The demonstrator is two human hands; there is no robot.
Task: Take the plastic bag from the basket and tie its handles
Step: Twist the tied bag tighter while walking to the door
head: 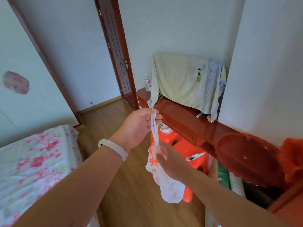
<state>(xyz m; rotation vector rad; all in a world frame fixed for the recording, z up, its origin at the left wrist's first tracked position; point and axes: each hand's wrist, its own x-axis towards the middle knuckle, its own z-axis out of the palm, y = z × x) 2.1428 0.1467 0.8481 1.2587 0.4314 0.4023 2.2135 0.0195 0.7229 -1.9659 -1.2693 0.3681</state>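
Wood-plank floor point(131, 185) fills the lower centre of the frame, bare between a floral-covered bed point(32, 161) at lower left and a glossy red-brown cabinet point(188, 122) running along the right wall. Brown door point(118, 54) stands at upper centre, its frame edge meeting the floor.

Plastic bag point(165, 182): white with red print, held in the air at centre frame, over the floor, clear of bed and cabinet edges. Its handles point(154, 126) are drawn up into a thin taut strand.

Left hand point(139, 126): thumb and fingers pinching the top of the handles, palm facing the camera; pale wristband point(113, 149) on the wrist.

Right hand point(170, 161): closed around the bag's neck just below the strand, fingers blurred; exact finger placement cannot be told.

Orange-red plastic stools point(188, 149) sit behind the bag, just beside the cabinet's front edge. On the cabinet top: a pale yellow cloth point(180, 79) draped over a boxy object, a clear bottle point(147, 82) at its left edge. Round red tabletop point(246, 159) at right, partly overlapping the cabinet.
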